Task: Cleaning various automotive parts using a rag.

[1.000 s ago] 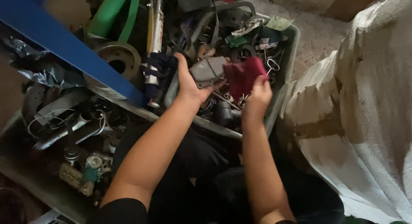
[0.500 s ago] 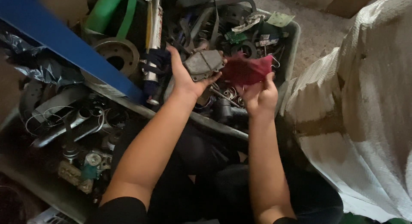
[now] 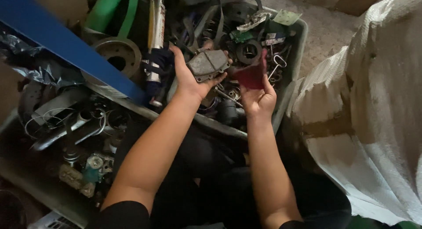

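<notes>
My left hand point(image 3: 191, 79) holds a flat grey metal part point(image 3: 207, 64) with rounded corners, palm up, over a grey plastic bin point(image 3: 295, 57) full of metal scrap. Just to its right, my right hand point(image 3: 258, 95) grips a dark red cloth point(image 3: 250, 75), which touches the right edge of the grey part. Both hands hover above the front half of the bin. Below them lie springs, clips and dark cylindrical parts.
A blue beam point(image 3: 66, 46) crosses the upper left. A second tray at the lower left holds rings, tubes and fittings point(image 3: 79, 128). A brown metal disc point(image 3: 116, 57), a green tube point(image 3: 105, 11) and a grease gun point(image 3: 156, 31) lie behind. A white woven sack point(image 3: 373, 115) fills the right side.
Both hands have moved a little farther from me over the bin. The red cloth has slid from beside the grey part to just below its right edge.
</notes>
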